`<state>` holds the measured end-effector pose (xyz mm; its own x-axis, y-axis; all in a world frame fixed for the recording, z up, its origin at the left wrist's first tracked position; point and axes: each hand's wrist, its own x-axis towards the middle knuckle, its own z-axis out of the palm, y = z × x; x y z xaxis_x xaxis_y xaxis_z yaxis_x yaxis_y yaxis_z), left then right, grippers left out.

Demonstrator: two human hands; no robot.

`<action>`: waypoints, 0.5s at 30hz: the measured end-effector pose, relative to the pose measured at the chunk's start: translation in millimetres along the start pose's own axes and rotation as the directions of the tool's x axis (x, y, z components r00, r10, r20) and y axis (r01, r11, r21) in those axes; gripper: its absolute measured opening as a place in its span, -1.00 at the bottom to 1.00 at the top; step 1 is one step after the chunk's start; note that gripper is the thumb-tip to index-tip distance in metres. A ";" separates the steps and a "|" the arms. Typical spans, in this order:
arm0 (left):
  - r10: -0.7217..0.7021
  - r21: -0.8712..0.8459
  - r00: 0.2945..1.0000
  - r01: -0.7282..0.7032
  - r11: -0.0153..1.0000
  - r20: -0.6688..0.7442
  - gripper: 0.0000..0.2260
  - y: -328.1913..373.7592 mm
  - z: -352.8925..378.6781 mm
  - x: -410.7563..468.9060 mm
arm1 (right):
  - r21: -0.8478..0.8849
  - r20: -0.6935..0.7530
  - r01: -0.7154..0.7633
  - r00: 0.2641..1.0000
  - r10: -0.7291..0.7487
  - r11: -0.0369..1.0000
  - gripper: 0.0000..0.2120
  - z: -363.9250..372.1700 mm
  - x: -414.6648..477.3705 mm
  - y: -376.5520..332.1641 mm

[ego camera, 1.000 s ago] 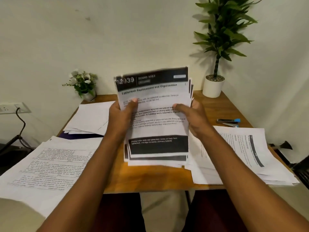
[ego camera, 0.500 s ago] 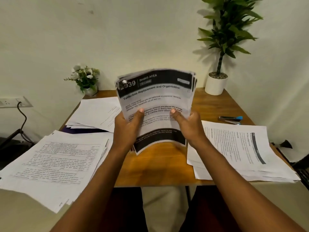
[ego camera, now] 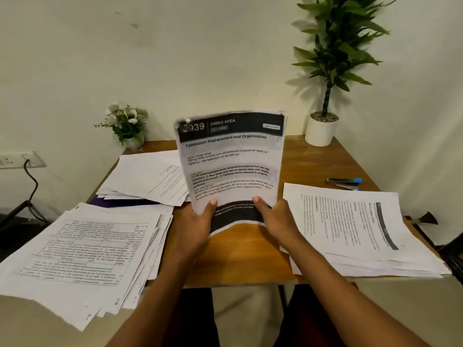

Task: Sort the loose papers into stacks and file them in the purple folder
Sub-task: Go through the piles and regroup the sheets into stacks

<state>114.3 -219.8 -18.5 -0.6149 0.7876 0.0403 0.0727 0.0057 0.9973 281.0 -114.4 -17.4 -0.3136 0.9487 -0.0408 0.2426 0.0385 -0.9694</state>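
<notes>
Bundle of papers (ego camera: 230, 166) held upright over the middle of the desk (ego camera: 250, 249), bottom edge low over the wood, probably to square the sheets before they join a stack. Left hand (ego camera: 198, 224) and right hand (ego camera: 278, 219) each pinch a lower corner, thumbs in front. Purple folder (ego camera: 120, 202) at the desk's left rear, mostly buried under a loose pile (ego camera: 147, 176), so it needs uncovering before filing. Left stack (ego camera: 82, 246) and right stack (ego camera: 350, 221) overhang the desk's front corners.

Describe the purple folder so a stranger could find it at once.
On the wooden table, find the back-left paper pile by the flower pot. The purple folder lies beneath it: a violet strip, the only coloured edge among white sheets.
</notes>
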 end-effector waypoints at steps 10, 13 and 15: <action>-0.218 -0.521 0.973 0.148 0.841 -0.076 -0.75 7.0 23.5 4.7 | 0.693 0.171 -0.127 0.985 0.010 0.709 -0.69 1.1 -5.6 -1.5; -0.213 -0.565 0.976 0.205 0.799 0.053 -0.52 8.9 42.1 -4.5 | 0.705 0.072 -0.087 0.996 0.052 0.704 -0.60 13.8 -5.9 -14.8; -0.196 -0.563 0.973 0.229 0.794 0.119 -0.51 11.6 43.8 -6.9 | 0.699 0.024 -0.069 0.997 0.072 0.712 -0.65 8.1 -0.7 -19.0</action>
<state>153.8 -198.2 -9.9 -0.5195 0.8387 -0.1635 -0.5247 -0.1621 0.8357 269.2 -118.3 -1.0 -0.3174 0.9411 -0.1166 -0.4473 -0.2570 -0.8567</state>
